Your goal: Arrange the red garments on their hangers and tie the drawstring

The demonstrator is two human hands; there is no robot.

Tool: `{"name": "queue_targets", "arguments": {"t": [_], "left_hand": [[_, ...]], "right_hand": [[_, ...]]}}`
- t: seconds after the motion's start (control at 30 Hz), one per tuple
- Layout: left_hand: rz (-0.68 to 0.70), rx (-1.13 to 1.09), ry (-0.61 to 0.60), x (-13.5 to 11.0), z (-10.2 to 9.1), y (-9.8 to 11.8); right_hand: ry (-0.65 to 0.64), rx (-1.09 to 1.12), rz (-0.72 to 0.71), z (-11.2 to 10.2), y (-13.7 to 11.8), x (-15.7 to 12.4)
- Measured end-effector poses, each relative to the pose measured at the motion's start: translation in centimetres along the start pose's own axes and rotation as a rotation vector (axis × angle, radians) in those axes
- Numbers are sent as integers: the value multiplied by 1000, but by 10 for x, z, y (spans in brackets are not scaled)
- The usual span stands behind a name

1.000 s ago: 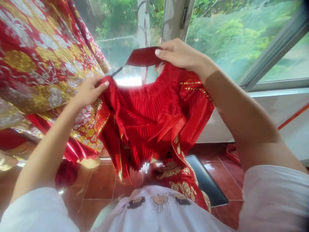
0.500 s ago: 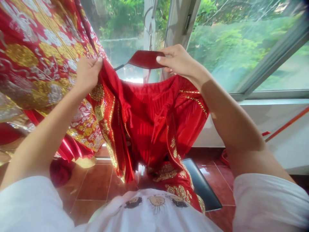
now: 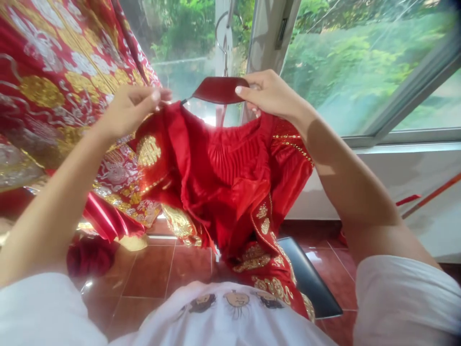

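Observation:
A red jacket [image 3: 223, 163] with gold embroidery and a pleated inside hangs from a clothes hanger [image 3: 220, 90], which has a dark red middle piece and a metal hook. My right hand [image 3: 268, 93] pinches the right end of that middle piece, thumb in front, close to the jacket's right shoulder. At the left shoulder, my left hand [image 3: 135, 108] has its fingers stretched out just above the cloth; slight blur hides whether they touch it. Part of the thin left hanger arm shows between the middle piece and the collar.
A large red garment with gold and silver embroidery [image 3: 54, 91] hangs close on the left. Behind is a window [image 3: 342, 72] with a metal frame. A black flat object [image 3: 309, 278] lies on the red tiled floor [image 3: 144, 274]. A dark red bundle [image 3: 90, 254] sits at lower left.
My left hand has let go of the jacket's left shoulder, its fingers now extended. That shoulder has shifted right onto the hanger arm, and the left front has swung. My right hand keeps its hold.

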State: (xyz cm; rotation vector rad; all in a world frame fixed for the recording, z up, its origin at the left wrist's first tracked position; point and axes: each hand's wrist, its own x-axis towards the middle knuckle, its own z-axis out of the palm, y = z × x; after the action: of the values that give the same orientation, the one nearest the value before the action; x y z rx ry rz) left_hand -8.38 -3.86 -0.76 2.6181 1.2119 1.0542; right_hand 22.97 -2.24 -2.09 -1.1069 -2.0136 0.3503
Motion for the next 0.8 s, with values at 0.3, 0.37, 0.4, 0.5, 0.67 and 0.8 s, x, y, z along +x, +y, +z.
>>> {"name": "queue_targets", "arguments": {"t": [0.3, 0.37, 0.4, 0.5, 0.67, 0.8], "left_hand": [[-120, 339, 2, 11, 34, -15], [-107, 331, -47, 22, 33, -7], [-90, 326, -65, 28, 34, -4], [-59, 374, -59, 38, 40, 1], [-107, 527, -24, 33, 50, 8], [-151, 518, -11, 28, 51, 13]], "right_hand": [[-11, -159, 121, -54, 29, -42], [-95, -101, 209, -56, 44, -52], [-101, -59, 235, -53, 50, -56], [90, 14, 227, -38, 67, -61], [582, -61, 133, -13, 92, -65], [729, -222, 206, -1, 93, -72]]}}
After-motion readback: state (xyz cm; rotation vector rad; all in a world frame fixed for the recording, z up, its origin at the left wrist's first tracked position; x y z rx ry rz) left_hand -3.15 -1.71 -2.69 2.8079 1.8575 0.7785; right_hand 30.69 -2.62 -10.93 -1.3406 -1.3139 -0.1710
